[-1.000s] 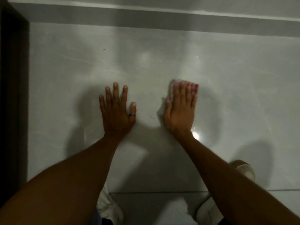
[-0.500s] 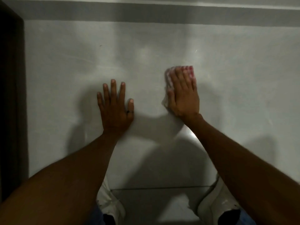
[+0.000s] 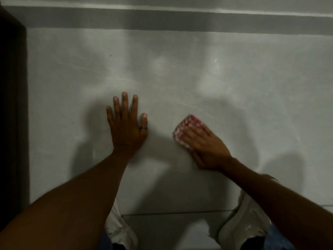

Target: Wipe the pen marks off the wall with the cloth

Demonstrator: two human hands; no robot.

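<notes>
My right hand (image 3: 205, 145) presses a red-and-white checked cloth (image 3: 182, 131) flat against the pale grey wall (image 3: 180, 78), fingers pointing up and to the left. Most of the cloth is hidden under the fingers. My left hand (image 3: 126, 123) lies flat on the wall to the left, fingers spread, a dark ring on the thumb, holding nothing. A tiny dark mark (image 3: 110, 55) shows high on the wall at the left. Faint streaks cross the wall above the cloth.
A dark door frame (image 3: 12, 105) runs down the left edge. A darker grey band (image 3: 180, 20) crosses the top of the wall. Below, my white shoes (image 3: 246, 224) stand on the tiled floor (image 3: 171, 230) close to the wall's base.
My right hand has slid the cloth down and turned so the fingers point left, after first moving up. My left hand has stayed flat on the wall.
</notes>
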